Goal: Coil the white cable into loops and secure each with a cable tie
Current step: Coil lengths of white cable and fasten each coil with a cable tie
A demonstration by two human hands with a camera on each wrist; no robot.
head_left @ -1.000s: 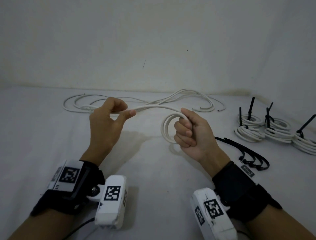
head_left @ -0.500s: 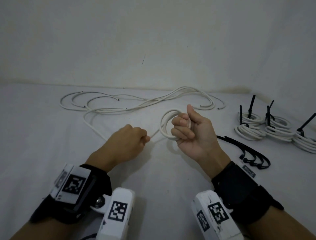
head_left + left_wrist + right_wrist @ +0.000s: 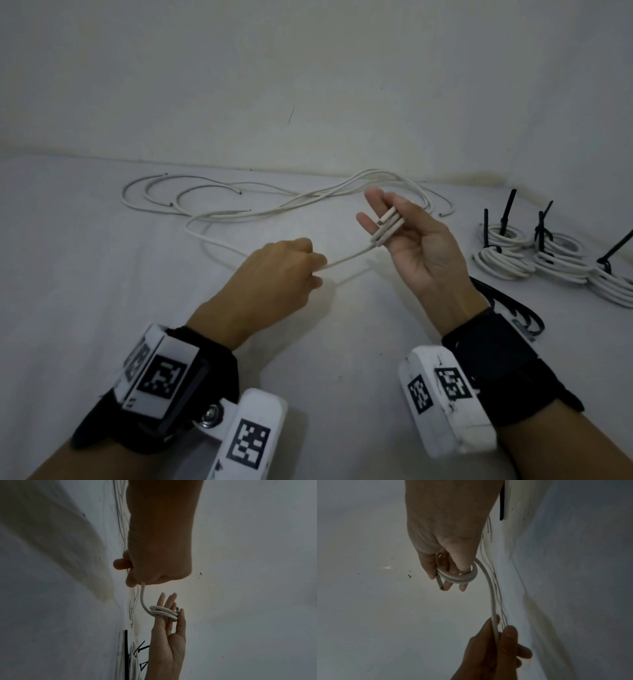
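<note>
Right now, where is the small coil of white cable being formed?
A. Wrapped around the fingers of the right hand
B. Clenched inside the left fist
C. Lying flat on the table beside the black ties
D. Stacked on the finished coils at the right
A: the small coil loops around the right hand's extended fingers, while the left hand grips only the trailing strand.
</note>
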